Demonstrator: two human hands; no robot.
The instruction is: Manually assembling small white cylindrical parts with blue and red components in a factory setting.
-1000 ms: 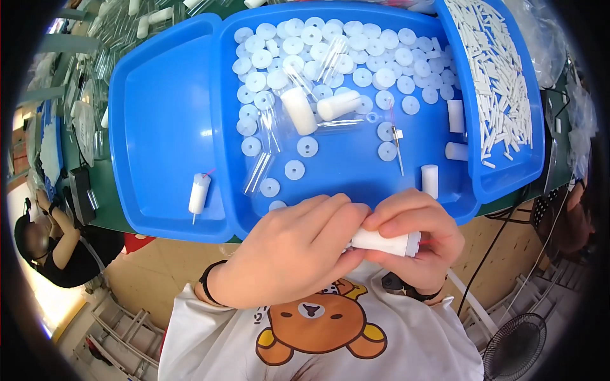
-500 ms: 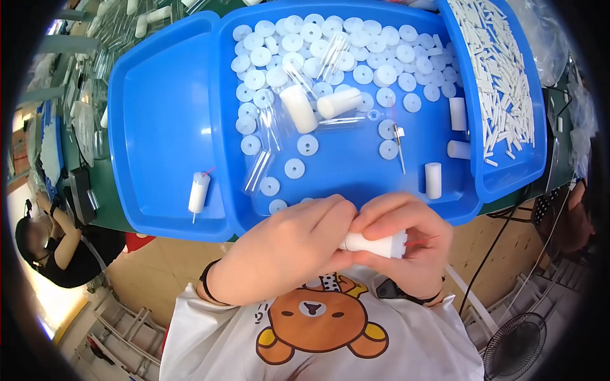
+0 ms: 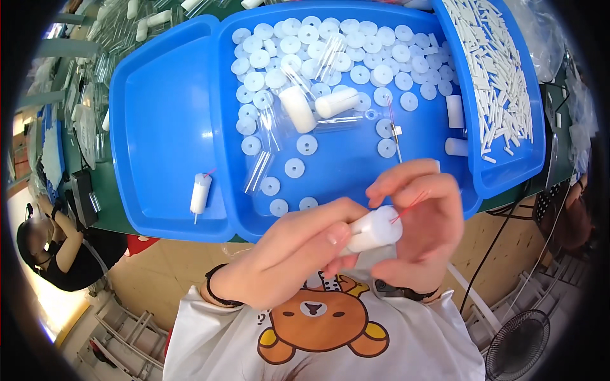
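My left hand [image 3: 293, 249] is closed round a white foam cylinder [image 3: 379, 230], held tilted above my lap at the trays' front edge. A round, pale plastic cap covers the cylinder's right end, and thin red wires [image 3: 412, 208] stick out of it. Around that capped end curves my right hand [image 3: 432, 232], thumb and fingers spread apart, with the wires in front of its palm. A similar capped cylinder [image 3: 200, 193] with a red wire and a thin white stem lies in the left blue tray [image 3: 165, 120].
The middle blue tray [image 3: 343, 168] holds many pale discs [image 3: 294, 168], clear tubes [image 3: 258, 171], loose foam cylinders [image 3: 297, 109] and a thin wired rod [image 3: 395, 130]. Short white sticks [image 3: 495, 82] fill the right tray. Another person [image 3: 60, 241] sits at the left; a black fan [image 3: 518, 346] stands lower right.
My right hand has loosened from the cylinder and opened, its fingers moving up. The cylinder has turned so its capped end faces more toward view, still in my left hand.
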